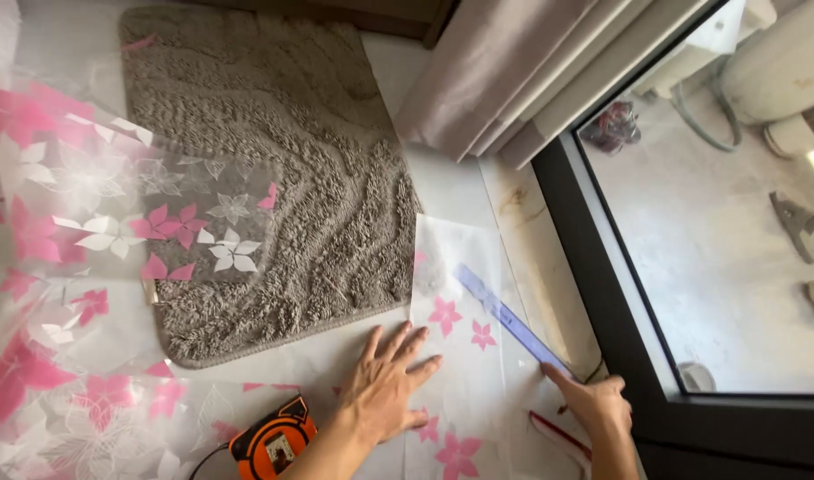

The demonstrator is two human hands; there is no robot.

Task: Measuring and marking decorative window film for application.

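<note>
1. The left hand [385,384] lies flat, fingers spread wide, palm down on the film [465,356], a clear sheet printed with pink and white flowers, spread on the pale floor [451,187]. It grips nothing; the forearm runs off the bottom edge.
2. The right hand [594,402] is closed to a narrow pinch at the near end of the ruler [509,318]. Whether the thumb is under the ruler or only beside it cannot be told, as the hand covers that end.
3. The ruler is translucent blue-violet and lies slanted across the film's right part, its far end pointing up and left. Its markings are too faint to make out.
4. A red pen [558,437] lies just below the right hand, partly hidden by the wrist and cut off by the frame's bottom.
5. An orange and black tape measure [272,442] sits left of the left forearm, its lower part out of view.
6. More film is bunched at the left, overlapping a grey-brown shaggy mat [309,151]; its edges are hard to trace because it is see-through.
7. A dark door frame [625,311] runs along the right, with a curtain [514,71] above.
</note>
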